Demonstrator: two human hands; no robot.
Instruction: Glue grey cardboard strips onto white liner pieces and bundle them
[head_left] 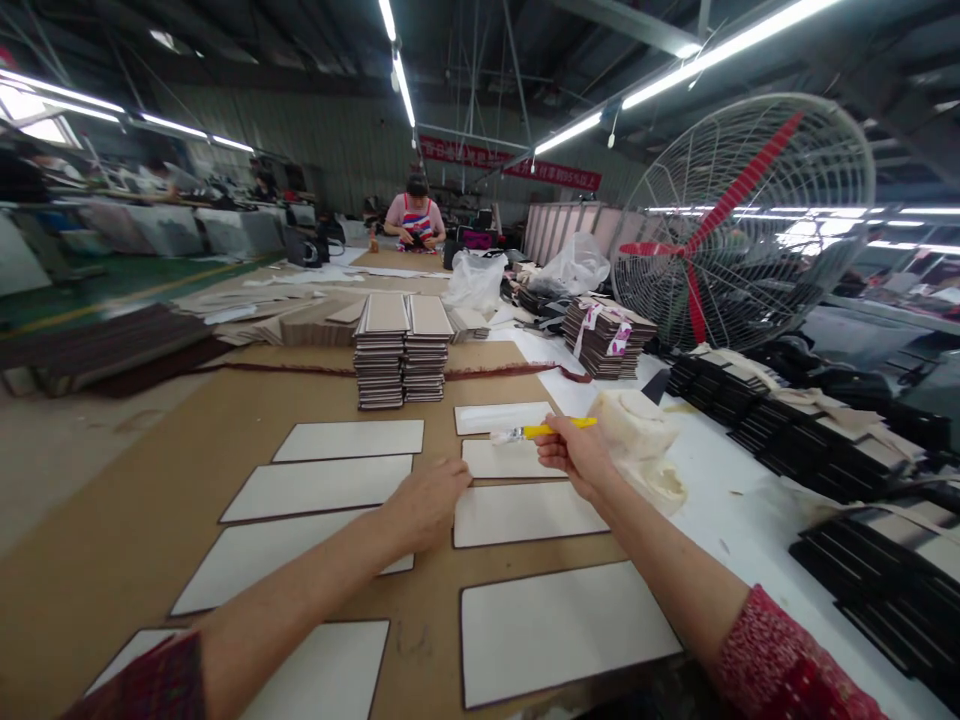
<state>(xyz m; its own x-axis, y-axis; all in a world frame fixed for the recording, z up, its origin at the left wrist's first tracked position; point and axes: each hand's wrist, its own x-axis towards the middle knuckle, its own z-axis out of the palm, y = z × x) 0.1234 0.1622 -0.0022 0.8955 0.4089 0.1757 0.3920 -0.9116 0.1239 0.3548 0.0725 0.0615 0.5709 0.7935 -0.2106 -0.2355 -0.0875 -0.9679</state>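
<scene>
My right hand is closed round the yellow handle of a paintbrush. The pale bristles hang over the far two panels of the right-hand column. A white dark-edged panel, second from the far end, lies below the brush. My left hand has its fingers bent together at that panel's left edge; its fingertips are partly hidden. The farthest panel has a wet-looking sheen. Nearer me lie a third panel and a larger one. A left-hand column holds several more, including this panel.
Two tall stacks of panels stand beyond on the brown board. A cream wrapped lump sits right of my right hand. Black stacks line the right side, near a large caged fan. A person works across the table.
</scene>
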